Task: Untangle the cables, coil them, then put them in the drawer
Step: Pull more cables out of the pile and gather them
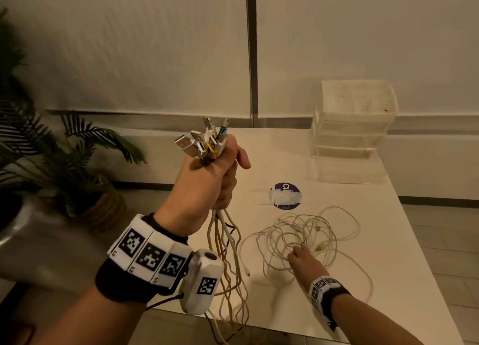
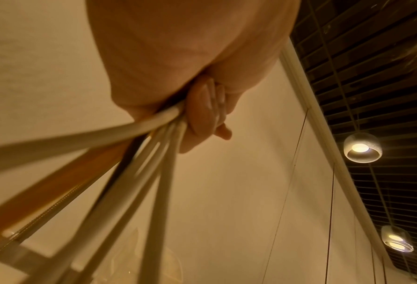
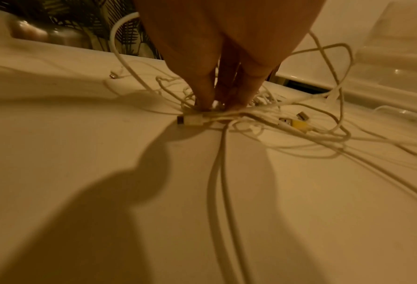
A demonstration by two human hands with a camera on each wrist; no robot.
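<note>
My left hand (image 1: 212, 173) is raised above the white table (image 1: 375, 241) and grips a bundle of cables (image 1: 228, 261) just below their USB plugs (image 1: 204, 142), which stick up out of the fist. The cables hang down past the table's front edge. In the left wrist view the curled fingers (image 2: 202, 115) wrap white and orange cables (image 2: 153, 153). A loose tangle of white cables (image 1: 324, 230) lies on the table. My right hand (image 1: 302, 256) reaches into it, fingertips (image 3: 204, 100) brought together on strands beside a white plug (image 3: 192, 120). A clear drawer unit (image 1: 355, 122) stands at the back right, its drawers closed.
A round purple sticker (image 1: 285, 195) marks the table between the tangle and the drawers. A yellow plug (image 3: 299, 124) lies in the tangle. A potted palm (image 1: 64, 158) stands on the floor to the left. The table's right edge runs close to the tangle.
</note>
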